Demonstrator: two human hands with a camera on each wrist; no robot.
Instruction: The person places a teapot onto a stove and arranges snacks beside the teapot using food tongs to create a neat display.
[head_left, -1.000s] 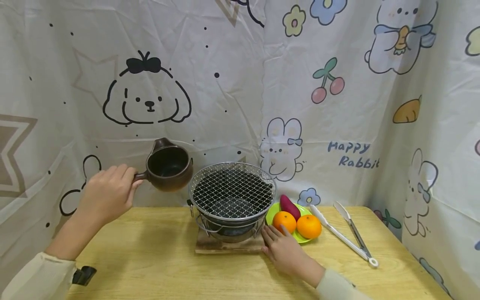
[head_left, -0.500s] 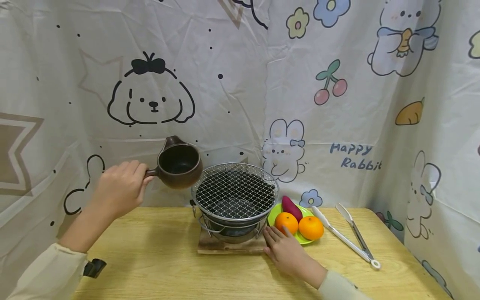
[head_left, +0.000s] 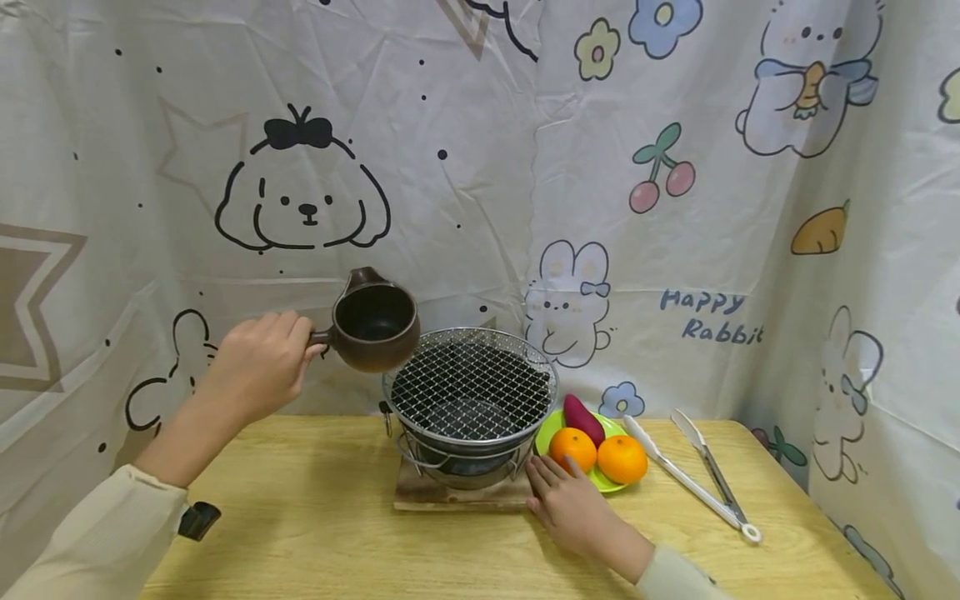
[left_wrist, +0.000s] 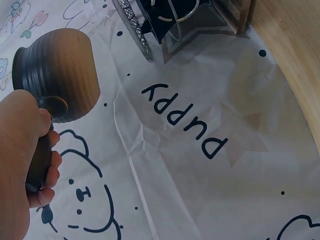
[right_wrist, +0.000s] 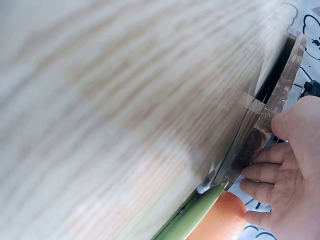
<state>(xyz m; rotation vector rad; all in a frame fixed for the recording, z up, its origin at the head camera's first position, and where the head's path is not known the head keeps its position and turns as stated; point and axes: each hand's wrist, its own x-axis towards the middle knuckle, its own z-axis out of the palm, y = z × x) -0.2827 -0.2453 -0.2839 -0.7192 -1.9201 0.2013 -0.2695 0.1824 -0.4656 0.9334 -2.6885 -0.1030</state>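
Note:
My left hand point(head_left: 262, 362) grips the side handle of a brown ceramic pot point(head_left: 375, 329), as the left wrist view also shows, fingers wrapped around the handle. The pot is held up in the air, its spout at the back, overlapping the left rim of the round tabletop grill point(head_left: 471, 392) in the head view. A wire mesh tops the grill, which stands on a wooden board point(head_left: 457, 497). My right hand point(head_left: 573, 508) lies with extended fingers at the board's right end, fingertips close to an orange point(head_left: 573, 451); in the right wrist view its fingers point(right_wrist: 262, 172) are at the board's edge.
A green plate point(head_left: 610, 429) right of the grill holds the orange, a second orange point(head_left: 622, 459) and a purple sweet potato point(head_left: 583, 418). Tongs point(head_left: 697, 475) lie farther right, spread. A patterned curtain point(head_left: 465, 208) hangs behind the wooden table point(head_left: 337, 542).
My left hand has carried the pot rightward and slightly up, from left of the grill to over its left rim. The right hand stays at the board.

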